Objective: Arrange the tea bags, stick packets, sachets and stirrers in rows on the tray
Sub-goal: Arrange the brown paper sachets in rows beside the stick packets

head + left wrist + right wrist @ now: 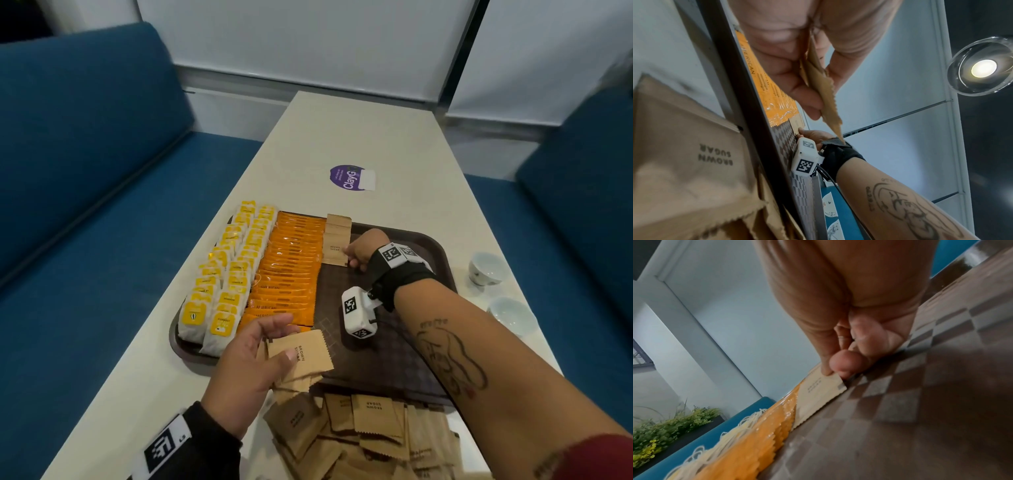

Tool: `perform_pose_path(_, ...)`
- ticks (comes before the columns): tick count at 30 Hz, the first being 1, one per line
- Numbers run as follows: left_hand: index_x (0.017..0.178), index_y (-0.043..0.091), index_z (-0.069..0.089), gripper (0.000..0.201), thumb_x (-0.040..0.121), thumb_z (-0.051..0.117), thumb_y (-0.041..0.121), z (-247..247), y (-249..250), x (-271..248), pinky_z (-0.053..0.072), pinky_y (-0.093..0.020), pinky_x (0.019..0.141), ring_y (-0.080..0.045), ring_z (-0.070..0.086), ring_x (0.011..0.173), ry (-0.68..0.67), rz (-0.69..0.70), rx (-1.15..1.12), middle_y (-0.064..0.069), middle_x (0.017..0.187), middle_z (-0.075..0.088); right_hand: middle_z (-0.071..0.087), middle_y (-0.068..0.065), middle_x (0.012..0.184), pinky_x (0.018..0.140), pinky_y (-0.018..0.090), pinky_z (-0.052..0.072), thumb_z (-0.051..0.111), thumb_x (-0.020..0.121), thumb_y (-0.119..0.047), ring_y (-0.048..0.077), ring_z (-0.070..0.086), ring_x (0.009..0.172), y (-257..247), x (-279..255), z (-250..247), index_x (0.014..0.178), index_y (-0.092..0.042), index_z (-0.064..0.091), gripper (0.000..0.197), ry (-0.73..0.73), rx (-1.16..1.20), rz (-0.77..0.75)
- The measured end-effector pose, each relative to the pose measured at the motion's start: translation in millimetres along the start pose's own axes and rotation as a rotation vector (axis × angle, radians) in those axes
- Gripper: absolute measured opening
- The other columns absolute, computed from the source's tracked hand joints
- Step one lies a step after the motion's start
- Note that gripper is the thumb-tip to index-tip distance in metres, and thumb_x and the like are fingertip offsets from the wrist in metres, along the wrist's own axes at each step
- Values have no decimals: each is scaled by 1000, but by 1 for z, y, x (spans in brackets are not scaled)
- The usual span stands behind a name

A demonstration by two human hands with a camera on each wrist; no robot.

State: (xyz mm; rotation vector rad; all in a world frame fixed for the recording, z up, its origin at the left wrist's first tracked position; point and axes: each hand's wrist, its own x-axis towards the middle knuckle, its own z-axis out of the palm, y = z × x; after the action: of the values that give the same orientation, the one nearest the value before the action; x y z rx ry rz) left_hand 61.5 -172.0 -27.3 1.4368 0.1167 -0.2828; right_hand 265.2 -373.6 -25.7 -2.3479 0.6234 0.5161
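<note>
A brown tray [428, 349] lies on the table. On its left stand two rows of yellow tea bags [226, 270], then a row of orange stick packets [291, 267]. A short row of brown sugar sachets [337, 240] begins at the tray's far edge. My right hand [358, 251] pinches the edge of the nearest sachet in that row [818, 394], low on the tray floor. My left hand [253, 363] grips a small stack of brown sugar sachets [301, 356] over the tray's near left corner; in the left wrist view these held sachets [824, 91] show edge-on.
A loose pile of brown sugar sachets [370, 435] lies on the table in front of the tray. Two white cups [486, 269] stand to the tray's right. A purple sticker [351, 178] is on the table [359, 130] beyond. Blue benches flank the table.
</note>
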Motion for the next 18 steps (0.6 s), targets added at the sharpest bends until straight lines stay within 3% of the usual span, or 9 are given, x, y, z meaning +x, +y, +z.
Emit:
perform_pose_path(1, 102, 23, 60, 38, 83, 57, -10, 0, 0, 0, 55, -26, 62, -17, 67, 92, 0, 3, 2, -2, 104, 67, 52, -1, 72, 83, 26, 42, 43, 99, -40, 13, 46, 62, 0, 1, -1, 72, -15, 46, 37, -20, -26, -13)
perform_pose_path(3, 102, 23, 59, 38, 84, 57, -10, 0, 0, -1, 54, -25, 62, -18, 66, 95, -1, 7, 7, -2, 104, 67, 54, 0, 70, 57, 16, 48, 56, 93, -26, 11, 51, 58, 5, 5, -4, 70, -15, 48, 27, -55, 37, -79)
perform_pose_path(5, 102, 23, 59, 38, 84, 57, -9, 1, 2, -2, 53, -25, 63, -18, 65, 96, -3, 13, 10, -1, 105, 66, 55, 1, 69, 36, 12, 42, 64, 87, -19, 10, 53, 55, 13, -1, -9, 78, -11, 55, 15, -3, 148, -111)
perform_pose_path(7, 102, 23, 59, 38, 84, 57, -9, 1, 3, -4, 54, -26, 64, -18, 66, 95, -4, 20, 3, -2, 105, 66, 55, 1, 69, 38, 15, 43, 66, 86, -21, 10, 53, 55, 14, -11, -12, 100, -6, 62, 21, 7, 189, -107)
perform_pose_path(9, 102, 23, 59, 38, 82, 58, -10, -1, 5, -6, 54, -25, 64, -16, 66, 93, 1, 37, -4, -2, 104, 67, 53, 1, 66, 51, 18, 44, 63, 89, -28, 11, 50, 53, 9, -26, -17, 113, -5, 61, 33, -14, 204, -62)
perform_pose_path(11, 103, 23, 59, 39, 81, 60, -9, -3, 8, -9, 55, -27, 66, -16, 66, 94, 7, 62, 0, -2, 105, 66, 51, 1, 64, 54, 20, 40, 58, 92, -33, 11, 44, 51, 8, -47, -24, 101, -10, 61, 25, -23, 175, -23)
perform_pose_path(13, 104, 24, 58, 41, 81, 61, -9, -4, 10, -13, 56, -32, 71, -18, 65, 96, 11, 89, -2, -3, 106, 66, 50, 2, 65, 47, 19, 35, 58, 93, -31, 10, 42, 49, 13, -75, -28, 89, -9, 59, 22, -35, 261, -87)
perform_pose_path(15, 104, 24, 57, 43, 79, 62, -10, -3, 11, -15, 56, -34, 73, -20, 64, 98, 18, 111, -12, -4, 106, 65, 52, 3, 67, 46, 20, 33, 61, 92, -27, 10, 44, 51, 23, -106, -28, 91, -6, 60, 21, -97, 391, -217)
perform_pose_path(18, 103, 25, 57, 44, 78, 64, -10, -3, 11, -21, 57, -31, 71, -20, 64, 99, 19, 144, -16, -4, 106, 65, 59, 0, 69, 52, 22, 37, 64, 88, -32, 8, 50, 53, 41, -157, -19, 92, -8, 63, 24, -221, 375, -335)
